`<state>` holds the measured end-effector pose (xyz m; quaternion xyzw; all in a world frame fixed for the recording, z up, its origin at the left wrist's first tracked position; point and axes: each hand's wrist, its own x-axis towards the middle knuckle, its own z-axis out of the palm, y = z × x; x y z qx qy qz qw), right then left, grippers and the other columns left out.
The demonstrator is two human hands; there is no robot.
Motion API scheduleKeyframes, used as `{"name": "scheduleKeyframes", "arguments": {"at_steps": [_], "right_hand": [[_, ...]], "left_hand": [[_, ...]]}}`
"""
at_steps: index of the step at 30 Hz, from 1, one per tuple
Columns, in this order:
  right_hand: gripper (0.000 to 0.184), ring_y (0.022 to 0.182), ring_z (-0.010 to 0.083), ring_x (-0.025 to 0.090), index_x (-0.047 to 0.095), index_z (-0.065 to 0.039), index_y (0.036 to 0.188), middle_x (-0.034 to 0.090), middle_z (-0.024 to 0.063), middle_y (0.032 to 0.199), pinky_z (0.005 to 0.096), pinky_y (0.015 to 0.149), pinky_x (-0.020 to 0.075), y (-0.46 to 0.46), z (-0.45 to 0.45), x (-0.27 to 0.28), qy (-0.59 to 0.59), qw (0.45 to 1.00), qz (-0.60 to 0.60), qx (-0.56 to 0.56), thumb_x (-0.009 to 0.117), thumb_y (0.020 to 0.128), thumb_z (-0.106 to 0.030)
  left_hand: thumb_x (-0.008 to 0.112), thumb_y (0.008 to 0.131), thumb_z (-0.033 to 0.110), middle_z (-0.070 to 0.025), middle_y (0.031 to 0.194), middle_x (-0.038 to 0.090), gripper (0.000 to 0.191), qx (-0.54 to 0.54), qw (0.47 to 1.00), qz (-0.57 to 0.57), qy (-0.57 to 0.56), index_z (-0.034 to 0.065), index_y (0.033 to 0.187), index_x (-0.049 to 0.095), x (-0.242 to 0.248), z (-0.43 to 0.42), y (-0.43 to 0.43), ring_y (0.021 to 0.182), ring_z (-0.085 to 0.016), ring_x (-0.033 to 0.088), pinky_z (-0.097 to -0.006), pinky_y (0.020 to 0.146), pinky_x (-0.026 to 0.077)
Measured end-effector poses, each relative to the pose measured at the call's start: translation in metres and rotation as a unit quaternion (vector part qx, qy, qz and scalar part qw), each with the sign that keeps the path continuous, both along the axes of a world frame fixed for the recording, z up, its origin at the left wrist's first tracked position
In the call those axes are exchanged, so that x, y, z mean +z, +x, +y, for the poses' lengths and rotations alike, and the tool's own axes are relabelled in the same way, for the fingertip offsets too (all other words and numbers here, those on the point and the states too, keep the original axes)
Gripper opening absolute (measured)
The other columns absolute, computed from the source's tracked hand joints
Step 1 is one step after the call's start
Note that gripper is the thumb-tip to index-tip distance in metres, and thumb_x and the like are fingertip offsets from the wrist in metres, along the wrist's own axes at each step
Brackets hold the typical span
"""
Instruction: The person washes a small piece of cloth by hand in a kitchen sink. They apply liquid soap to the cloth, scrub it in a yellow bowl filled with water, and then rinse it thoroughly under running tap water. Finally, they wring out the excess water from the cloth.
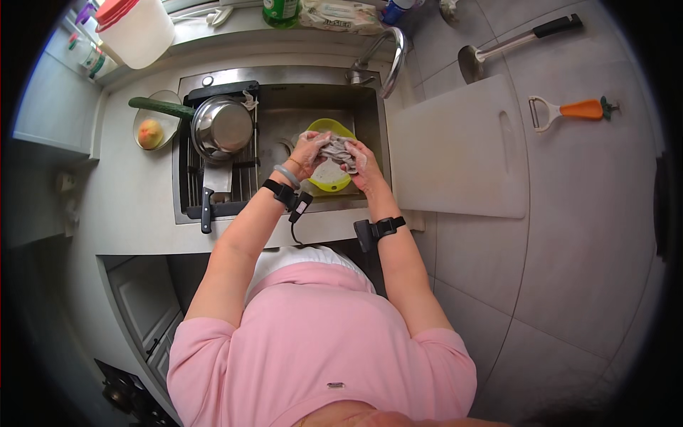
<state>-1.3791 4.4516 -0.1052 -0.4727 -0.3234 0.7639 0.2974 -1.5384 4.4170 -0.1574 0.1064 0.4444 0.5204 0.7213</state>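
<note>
Both my hands grip a bunched greyish cloth (pixel 338 150) over a yellow-green plastic basin (pixel 332 187) in the steel sink (pixel 277 101). My left hand (pixel 308 153), with suds on its fingers, holds the cloth's left end. At the right end, my right hand (pixel 364 163) is closed on it, also sudsy. Whitish, foamy water shows in the basin below. Left of my hands, a steel bowl (pixel 227 128) lies upside down on the drying rack (pixel 244 181), and a cleaver (pixel 208 203) with a black handle rests beside it.
The curved faucet (pixel 397 58) stands at the sink's back right. A white cutting board (pixel 459 155) leans or hangs at the right. Left of the sink, a dish (pixel 172 115) holds a peach (pixel 150 133) and one end of a cucumber (pixel 160 107). Bottles and a wipes pack (pixel 341 17) line the sill.
</note>
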Motion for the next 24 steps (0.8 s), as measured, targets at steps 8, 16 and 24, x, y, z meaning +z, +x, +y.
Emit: {"name": "scheduleKeyframes", "arguments": {"at_steps": [8, 16, 24], "right_hand": [[0.033, 0.067, 0.0425, 0.059, 0.062, -0.003, 0.085, 0.062, 0.0224, 0.077, 0.0476, 0.059, 0.0467, -0.031, -0.009, -0.036, 0.504, 0.735, -0.449, 0.069, 0.05, 0.095, -0.032], [0.036, 0.068, 0.0423, 0.06, 0.064, -0.004, 0.076, 0.062, 0.0215, 0.073, 0.0479, 0.06, 0.0481, -0.053, -0.023, -0.026, 0.522, 0.737, -0.425, 0.056, 0.051, 0.094, -0.032], [0.045, 0.068, 0.0443, 0.061, 0.065, -0.002, 0.072, 0.062, 0.0235, 0.072, 0.049, 0.061, 0.0474, -0.051, 0.012, -0.039, 0.422, 0.747, -0.506, 0.092, 0.047, 0.095, -0.036]], "left_hand": [[0.049, 0.096, 0.038, -0.0074, 0.088, 0.061, 0.034, 0.083, 0.994, 0.064, 0.011, 0.0055, 0.101, 0.059, -0.045, -0.007, 0.059, 0.077, -0.018, 0.058, -0.0348, 0.06, 0.047], [0.048, 0.097, 0.037, 0.0013, 0.079, 0.064, 0.025, 0.088, 0.982, -0.153, -0.067, 0.0162, 0.088, 0.06, -0.039, 0.003, 0.021, 0.069, -0.013, 0.062, -0.0286, 0.06, 0.048], [0.048, 0.097, 0.037, 0.0004, 0.076, 0.062, 0.027, 0.087, 0.989, -0.094, -0.07, 0.0146, 0.086, 0.059, -0.028, 0.008, 0.03, 0.065, -0.013, 0.061, -0.0297, 0.057, 0.048]]}}
